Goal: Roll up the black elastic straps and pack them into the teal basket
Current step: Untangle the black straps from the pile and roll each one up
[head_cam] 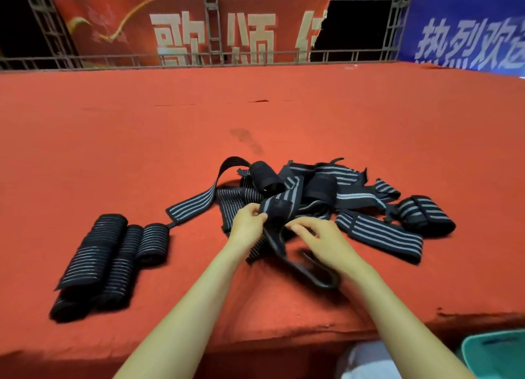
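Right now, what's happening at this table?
A person is working through a loose pile of black striped elastic straps on the red table. The left hand and right hand both pinch one strap at the pile's near edge. Three rolled straps lie side by side to the left, on the table. The teal basket sits low at the right, only its corner in view.

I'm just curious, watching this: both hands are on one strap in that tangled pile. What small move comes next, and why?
Probably lift the pinched strap clear of the pile: the left hand and right hand both pinch it, yet it lies tangled with others, so it cannot be rolled there.
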`<state>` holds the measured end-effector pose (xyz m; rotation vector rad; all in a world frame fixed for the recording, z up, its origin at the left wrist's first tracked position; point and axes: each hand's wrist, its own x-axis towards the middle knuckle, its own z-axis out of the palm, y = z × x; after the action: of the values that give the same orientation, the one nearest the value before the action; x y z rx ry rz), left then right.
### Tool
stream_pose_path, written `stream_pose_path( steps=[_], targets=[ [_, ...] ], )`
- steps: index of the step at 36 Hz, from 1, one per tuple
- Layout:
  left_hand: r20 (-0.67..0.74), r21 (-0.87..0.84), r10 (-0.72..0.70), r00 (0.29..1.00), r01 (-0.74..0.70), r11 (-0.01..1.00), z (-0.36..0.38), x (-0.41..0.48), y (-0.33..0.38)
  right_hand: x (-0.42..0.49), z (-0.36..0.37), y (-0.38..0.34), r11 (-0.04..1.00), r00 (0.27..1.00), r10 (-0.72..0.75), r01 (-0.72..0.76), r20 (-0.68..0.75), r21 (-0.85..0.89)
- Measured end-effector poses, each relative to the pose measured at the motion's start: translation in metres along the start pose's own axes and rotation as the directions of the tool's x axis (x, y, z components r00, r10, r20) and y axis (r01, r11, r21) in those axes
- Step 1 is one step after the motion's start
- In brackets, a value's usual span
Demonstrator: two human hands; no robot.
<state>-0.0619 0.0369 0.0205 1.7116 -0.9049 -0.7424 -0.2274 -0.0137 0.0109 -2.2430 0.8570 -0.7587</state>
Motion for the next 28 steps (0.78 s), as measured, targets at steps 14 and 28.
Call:
stream_pose_path(
  steps=[14,28],
  targets=[
    [-0.087,0.795,0.331,0.939,-0.135,0.592,-0.042,0.014,-0.017,0.066,-0.011,0.012,0.979,0.990,0.127,-0.136,-0.063,-0.154],
    [0.289,0.888,0.391,0.874,-0.398,0.233,0.017,0.050,-0.008,0.121,-0.002,0.037,0.928,0.943,0.168,-0.249,-0.285,-0.276]
  ],
)
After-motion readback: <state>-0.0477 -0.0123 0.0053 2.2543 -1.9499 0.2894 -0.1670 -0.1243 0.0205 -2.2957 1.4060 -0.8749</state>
